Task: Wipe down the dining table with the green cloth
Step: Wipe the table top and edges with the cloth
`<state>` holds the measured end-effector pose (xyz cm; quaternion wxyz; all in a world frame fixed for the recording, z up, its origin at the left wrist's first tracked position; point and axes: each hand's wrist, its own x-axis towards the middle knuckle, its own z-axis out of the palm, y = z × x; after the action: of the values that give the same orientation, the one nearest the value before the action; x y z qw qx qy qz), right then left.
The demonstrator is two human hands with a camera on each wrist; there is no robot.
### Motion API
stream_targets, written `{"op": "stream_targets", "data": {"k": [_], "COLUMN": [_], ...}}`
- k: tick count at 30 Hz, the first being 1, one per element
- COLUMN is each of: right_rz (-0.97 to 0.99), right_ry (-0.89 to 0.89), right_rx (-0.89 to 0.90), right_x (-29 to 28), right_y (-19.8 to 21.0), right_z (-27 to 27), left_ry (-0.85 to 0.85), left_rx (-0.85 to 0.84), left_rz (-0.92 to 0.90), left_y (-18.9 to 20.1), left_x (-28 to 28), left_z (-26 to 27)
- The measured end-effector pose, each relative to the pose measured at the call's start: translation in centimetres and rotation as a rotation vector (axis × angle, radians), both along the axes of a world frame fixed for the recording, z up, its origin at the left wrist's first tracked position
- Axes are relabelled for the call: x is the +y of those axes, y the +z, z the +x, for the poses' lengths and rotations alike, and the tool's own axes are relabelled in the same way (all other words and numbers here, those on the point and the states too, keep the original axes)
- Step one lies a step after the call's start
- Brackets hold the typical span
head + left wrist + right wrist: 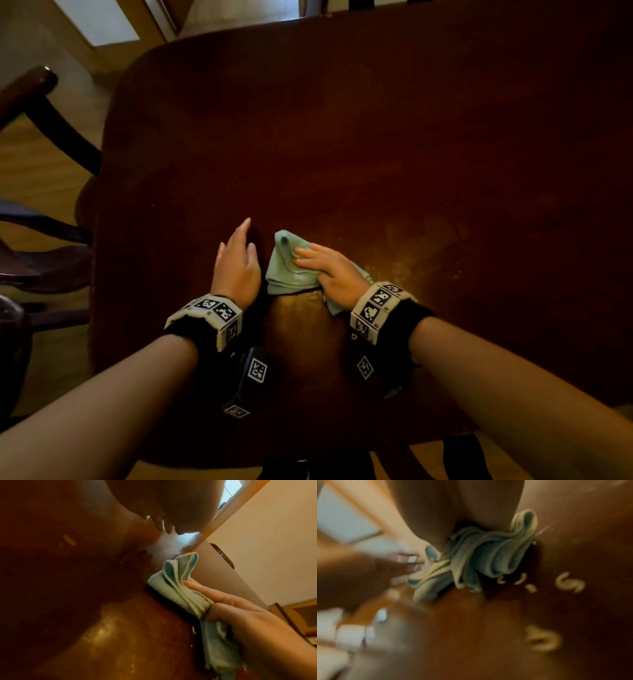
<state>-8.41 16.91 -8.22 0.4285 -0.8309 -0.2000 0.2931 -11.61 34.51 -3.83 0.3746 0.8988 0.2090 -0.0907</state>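
Observation:
The green cloth (284, 270) lies bunched on the dark wooden dining table (376, 137), near its front edge. My right hand (325, 267) lies on top of it, fingers stretched over the folds and thumb pinching the bunched cloth (176, 588). In the left wrist view the right hand (240, 612) grips the cloth against the tabletop. The right wrist view is blurred and shows the cloth (479, 559) crumpled under the hand. My left hand (236, 253) rests flat on the table just left of the cloth, fingers straight and holding nothing.
Pale curled food bits (568, 584) lie on the table right of the cloth, with more (542, 641) nearer the wrist. Dark wooden chairs (41, 113) stand along the table's left side. A greasy sheen (301, 329) marks the wood between my wrists.

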Motion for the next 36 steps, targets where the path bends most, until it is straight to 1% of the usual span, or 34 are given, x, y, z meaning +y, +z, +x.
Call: {"op": "stream_targets", "data": {"k": [2,3,4,6,9,11,14,16,18,19,22,23,26,29,33,36], "right_rz": [0.109,0.150,0.174,0.205,0.200,0.173,0.075,-0.018,-0.159,-0.257,-0.499,-0.514,-0.459,-0.384,-0.273,-0.171], "right_ry": [-0.259,-0.401,-0.538,-0.767,-0.996,-1.147,-1.336,-1.407,-1.391,-1.333,-1.045,-0.970,-0.774,-0.684,-0.634,-0.565], "right_rx": [0.145,0.184,0.193,0.148,0.029,-0.051,-0.123,-0.163,-0.203,-0.205,-0.219,-0.222,-0.266,-0.248,-0.162,-0.149], "right_x": [-0.6,-1.2,-2.3,-5.5,-11.0,-15.1,-21.1,-24.3,-26.2,-26.8,-25.7,-24.5,-19.7,-14.2,-7.0,-1.9], "right_y": [1.4,2.3,3.1,4.0,4.4,4.0,2.8,2.2,1.7,1.2,-0.2,-0.6,-0.9,-0.7,-0.1,0.4], "right_z": [0.0,0.3,0.7,1.7,3.0,3.7,4.1,3.8,3.2,3.1,2.7,2.6,1.5,-0.1,-3.7,-7.8], "left_ry": [-0.025,-0.040,-0.063,-0.103,-0.193,-0.292,-0.292,-0.277,-0.300,-0.317,-0.338,-0.331,-0.238,-0.111,-0.129,-0.132], "left_rx": [0.018,0.028,0.038,0.067,0.061,0.039,0.047,0.037,0.037,0.042,0.054,0.056,0.031,0.004,-0.013,-0.020], "left_rz": [-0.017,-0.026,-0.034,-0.059,-0.091,-0.030,0.115,0.174,0.199,0.209,0.203,0.180,0.081,0.042,0.067,0.089], "left_y": [0.3,0.4,0.4,0.5,0.0,-0.9,-2.2,-2.7,-2.9,-3.0,-3.0,-3.0,-2.3,-1.4,-1.2,-1.2], "left_x": [-0.1,-0.4,-1.1,-3.0,-6.5,-8.6,-10.1,-10.5,-10.4,-10.3,-10.0,-9.9,-9.2,-7.6,-4.4,-1.9], "left_z": [-0.5,-0.6,-0.6,-0.2,1.4,2.3,2.4,2.1,1.9,1.9,2.0,2.1,1.7,0.5,-2.0,-4.1]}}
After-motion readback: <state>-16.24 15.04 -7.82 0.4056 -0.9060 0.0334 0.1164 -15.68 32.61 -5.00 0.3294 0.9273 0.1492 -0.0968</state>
